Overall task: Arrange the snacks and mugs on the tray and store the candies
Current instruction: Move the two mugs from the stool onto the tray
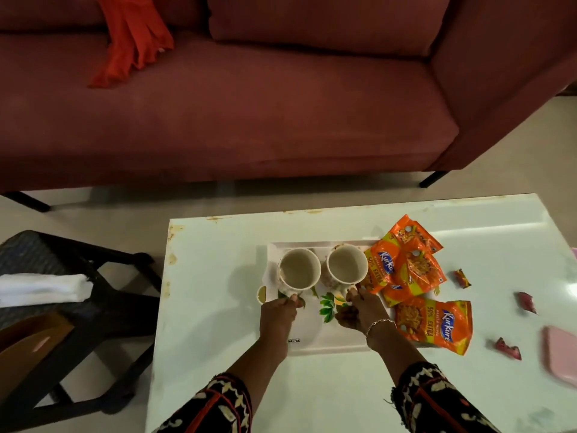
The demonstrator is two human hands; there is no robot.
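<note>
Black cloth with a cream and red pattern covers both sleeves at the bottom edge, and the bare forearms reach forward over the glossy white worktop (218, 323). The left hand (278, 310) has its fingers curled round the handle of the left mug (299, 270). The right hand (359, 310), with a thin bracelet (379, 323) at the wrist, pinches the handle of the right mug (346, 265). Both mugs stand upright and side by side on the far half of the white leaf-printed tray (312, 335), and pale liquid shows inside each.

One orange snack packet (434, 326) lies just right of the right wrist, over the tray's right rim. A heap of orange snack packets (406, 264) lies beyond it, overlapping the tray's far right corner and touching the right mug.

Three red-wrapped candies lie loose on the worktop, right of the tray and apart from each other: the nearest candy (508, 348), the middle candy (527, 303) and the farthest candy (462, 278). A pink flat thing (560, 348) is cut off by the right edge.

To the left stands a black chair (103, 270) with a white cloth (43, 289) on it. Beyond the worktop is a maroon sofa (218, 120) with a red cloth (134, 35) draped over its seat.
</note>
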